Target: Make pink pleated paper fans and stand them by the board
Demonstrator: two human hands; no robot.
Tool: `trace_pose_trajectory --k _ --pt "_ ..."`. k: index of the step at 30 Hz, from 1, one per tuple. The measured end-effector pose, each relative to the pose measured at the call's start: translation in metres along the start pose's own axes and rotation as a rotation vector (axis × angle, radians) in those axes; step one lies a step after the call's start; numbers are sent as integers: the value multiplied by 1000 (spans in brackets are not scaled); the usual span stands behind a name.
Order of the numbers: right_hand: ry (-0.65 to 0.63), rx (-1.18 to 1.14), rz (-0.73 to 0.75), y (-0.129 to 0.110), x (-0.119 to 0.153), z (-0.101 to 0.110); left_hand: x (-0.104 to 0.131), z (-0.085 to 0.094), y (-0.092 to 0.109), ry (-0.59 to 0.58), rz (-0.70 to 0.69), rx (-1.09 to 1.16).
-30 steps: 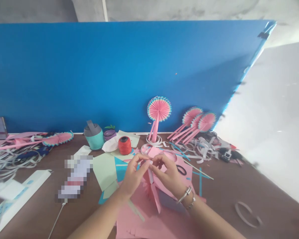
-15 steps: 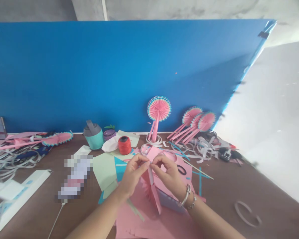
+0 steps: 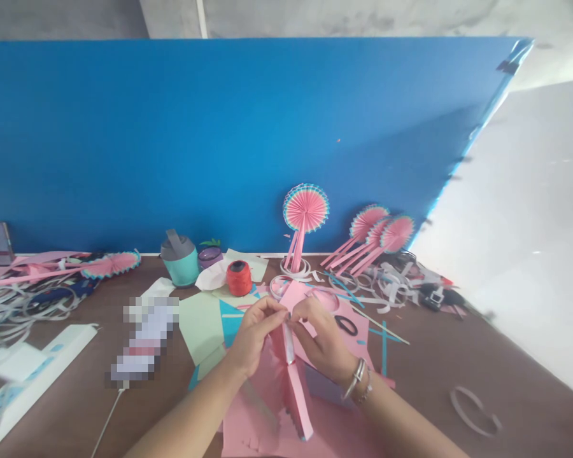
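Observation:
A folded pink pleated paper strip (image 3: 297, 394) hangs between my hands, its lower end toward me over pink sheets (image 3: 248, 432). My left hand (image 3: 258, 331) pinches its upper end with thumb and index finger. Close beside it, the fingers of my right hand (image 3: 318, 331) are pressed together at the same end, and a bracelet circles that wrist. A whitish band runs along the strip's upper part. The exact spot between the fingertips is too small to make out.
Behind stand a red thread spool (image 3: 239, 278), a teal cup (image 3: 179, 262) and a round pink paper fan (image 3: 306, 208). More fans (image 3: 396, 234) lean at the right. A power strip (image 3: 38, 369) lies left, a white ring (image 3: 475, 412) right, and black scissors handles (image 3: 346, 326) near my right hand.
The pleated strip has swung and its lower end reaches further down toward me. My right hand has turned slightly, with its fingers curled more. My left hand is almost where it was.

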State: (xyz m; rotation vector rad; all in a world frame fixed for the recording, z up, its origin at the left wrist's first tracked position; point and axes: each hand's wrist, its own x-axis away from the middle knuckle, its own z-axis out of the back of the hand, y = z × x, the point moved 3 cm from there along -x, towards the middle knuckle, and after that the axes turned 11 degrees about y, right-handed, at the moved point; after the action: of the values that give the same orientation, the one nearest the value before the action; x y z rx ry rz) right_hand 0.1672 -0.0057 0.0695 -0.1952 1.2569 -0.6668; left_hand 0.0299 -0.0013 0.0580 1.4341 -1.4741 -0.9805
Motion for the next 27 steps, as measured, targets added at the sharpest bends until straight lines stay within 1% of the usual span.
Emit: trace_pose_trajectory --k 4,11,13,15,19,22,24,27 --pt "-13 20 67 -1 0 0 -1 0 0 -2 22 22" --pt "-56 75 209 -5 0 1 0 0 -2 -40 89 104" --pt "-56 80 229 -5 1 1 0 0 -2 -43 88 105" --pt "-53 80 215 -4 1 1 -1 0 -1 -42 73 89" --pt "-16 36 109 0 3 1 -1 2 0 -45 18 35" --pt "10 -26 -19 2 2 0 -1 3 2 -50 -44 -25" --pt "22 -70 -142 4 2 -2 -2 3 3 -41 -86 -59" --pt "20 -168 -388 10 2 -6 -2 3 4 -36 -111 -93"
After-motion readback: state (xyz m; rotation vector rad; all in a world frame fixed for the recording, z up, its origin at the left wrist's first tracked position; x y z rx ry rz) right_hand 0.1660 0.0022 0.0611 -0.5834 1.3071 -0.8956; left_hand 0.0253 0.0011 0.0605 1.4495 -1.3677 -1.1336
